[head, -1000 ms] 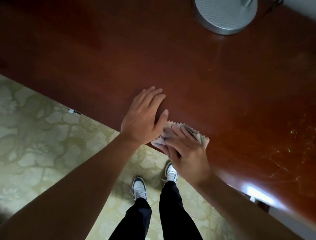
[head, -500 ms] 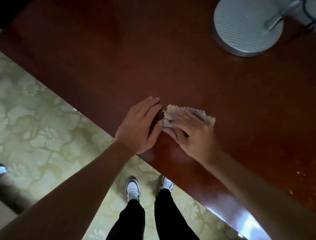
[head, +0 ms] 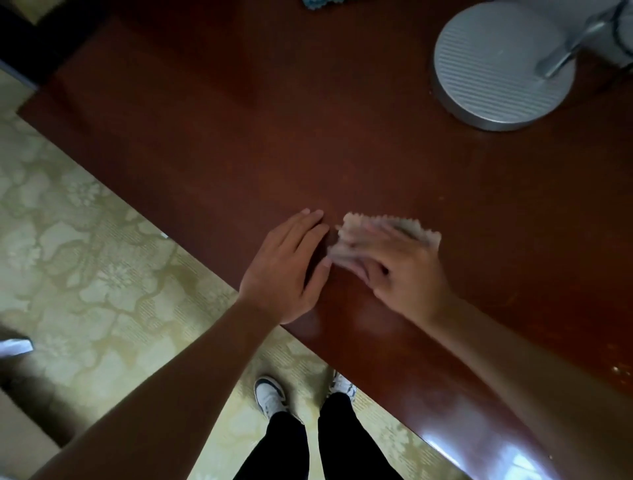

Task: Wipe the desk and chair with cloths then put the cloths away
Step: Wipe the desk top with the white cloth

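Observation:
A dark red-brown wooden desk (head: pixel 342 144) fills the upper right of the view. On it, near the front edge, lies a small pale cloth (head: pixel 424 233) with a zigzag edge. My right hand (head: pixel 397 270) presses flat on the cloth with straight fingers, blurred by motion. My left hand (head: pixel 287 270) rests flat on the desk just left of the cloth, fingers straight and together, holding nothing. A second, blue cloth (head: pixel 322 2) peeks in at the desk's far edge. No chair is visible.
A round grey lamp base (head: pixel 493 68) with a metal stem stands at the back right of the desk. Patterned green-beige carpet (head: pixel 85 257) lies to the left and below. My white shoes (head: pixel 270 397) stand by the desk edge. A white object (head: pixel 15 346) lies on the floor at left.
My right hand has slid the cloth away from the desk's front edge, farther onto the top and to the right. The left hand has stayed flat beside it. The view has tilted up.

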